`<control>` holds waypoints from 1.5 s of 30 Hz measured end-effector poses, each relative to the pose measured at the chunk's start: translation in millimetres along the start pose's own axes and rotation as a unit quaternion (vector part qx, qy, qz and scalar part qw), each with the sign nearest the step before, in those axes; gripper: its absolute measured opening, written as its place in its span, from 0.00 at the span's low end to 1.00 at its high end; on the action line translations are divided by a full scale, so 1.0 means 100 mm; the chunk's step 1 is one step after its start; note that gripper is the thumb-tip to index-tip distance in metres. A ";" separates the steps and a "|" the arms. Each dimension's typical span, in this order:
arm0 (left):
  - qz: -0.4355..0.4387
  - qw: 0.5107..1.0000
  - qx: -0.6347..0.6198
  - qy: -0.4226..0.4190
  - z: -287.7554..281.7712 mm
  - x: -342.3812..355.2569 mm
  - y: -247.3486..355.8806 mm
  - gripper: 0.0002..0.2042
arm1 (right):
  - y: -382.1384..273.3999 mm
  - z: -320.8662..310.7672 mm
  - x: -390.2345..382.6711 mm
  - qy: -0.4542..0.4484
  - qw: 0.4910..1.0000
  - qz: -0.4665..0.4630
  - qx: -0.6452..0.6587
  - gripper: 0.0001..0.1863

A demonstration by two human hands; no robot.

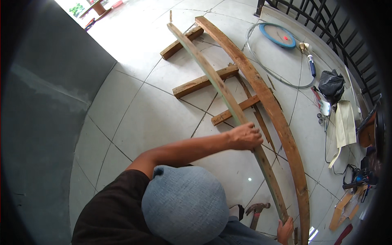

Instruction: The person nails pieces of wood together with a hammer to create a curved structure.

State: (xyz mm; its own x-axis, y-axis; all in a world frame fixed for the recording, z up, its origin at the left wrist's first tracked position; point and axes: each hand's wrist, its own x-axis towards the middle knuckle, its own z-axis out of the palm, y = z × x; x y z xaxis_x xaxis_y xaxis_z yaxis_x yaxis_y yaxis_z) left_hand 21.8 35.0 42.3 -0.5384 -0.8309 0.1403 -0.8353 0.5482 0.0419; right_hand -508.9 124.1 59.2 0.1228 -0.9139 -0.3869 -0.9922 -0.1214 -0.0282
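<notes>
My left hand [245, 136] is closed around the middle of a long, narrow wooden plank [222, 87] with a greenish side edge. At the plank's near end, my right hand [286, 229] grips it, its fingers partly hidden. The far part of the plank passes over three short wooden blocks: a far one [175, 47], a middle one [196, 85] and a near one [230, 112]. Alongside on the right runs a second, wider wooden plank [269, 104]. A claw hammer [256, 212] lies on the floor left of my right hand, beside my bent, denim-covered leg [185, 204].
Thin splintered wood strips [263, 124] lie between the planks. On the right are coiled wire [265, 73], a blue-rimmed disc [277, 35], a black plastic bag [331, 85], a cream cloth [345, 124] and a black device [363, 176]. A grey wall [49, 102] stands left; black railings [339, 32], far right.
</notes>
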 end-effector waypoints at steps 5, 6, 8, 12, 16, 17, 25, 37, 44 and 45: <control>-0.035 0.999 0.004 -0.022 -0.64 -0.13 -0.64 0.19 | -0.67 -0.36 0.07 0.083 0.994 -0.071 0.016 0.24; -0.043 0.998 -0.026 -0.043 -0.76 -0.19 -0.82 0.21 | -0.81 -0.37 0.15 0.093 0.991 -0.093 0.024 0.24; -0.077 0.994 -0.046 -0.061 -0.91 -0.28 -1.12 0.27 | -1.07 -0.40 0.28 0.103 0.988 -0.113 0.028 0.24; -0.193 0.967 -0.007 0.169 -0.96 -0.65 -1.58 0.32 | -1.58 -0.42 0.48 0.119 0.980 -0.148 0.052 0.22; -0.334 0.876 -0.080 0.339 -0.82 -1.14 -1.66 0.26 | -2.02 -0.41 0.66 0.116 0.975 -0.184 0.054 0.21; -0.445 0.795 -0.163 0.378 -0.69 -1.24 -1.64 0.22 | -2.12 -0.42 0.68 0.118 0.974 -0.189 0.045 0.22; -0.572 0.686 -0.180 0.413 -0.35 -1.19 -1.36 0.11 | -2.29 -0.26 0.76 0.091 0.980 -0.175 0.035 0.22; -0.598 0.634 -0.324 0.367 0.02 -1.20 -0.98 0.12 | -2.01 -0.01 0.16 0.142 0.961 -0.222 0.084 0.19; -0.595 0.645 -0.321 0.356 -0.18 -1.23 -0.94 0.13 | -1.65 0.51 -0.28 0.088 0.971 -0.052 0.218 0.29; -0.597 0.626 -0.381 0.326 -0.14 -1.18 -0.90 0.14 | -1.60 0.57 -0.33 0.092 0.970 -0.051 0.218 0.29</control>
State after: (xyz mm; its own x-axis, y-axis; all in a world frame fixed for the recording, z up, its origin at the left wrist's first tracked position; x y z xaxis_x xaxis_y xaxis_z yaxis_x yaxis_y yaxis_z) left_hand 162.1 85.0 35.3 0.7870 -0.6120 -0.0780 -0.1685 -0.3348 0.9271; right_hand -354.9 195.4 24.1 0.1819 -0.9645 -0.1914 -0.8848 -0.0757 -0.4598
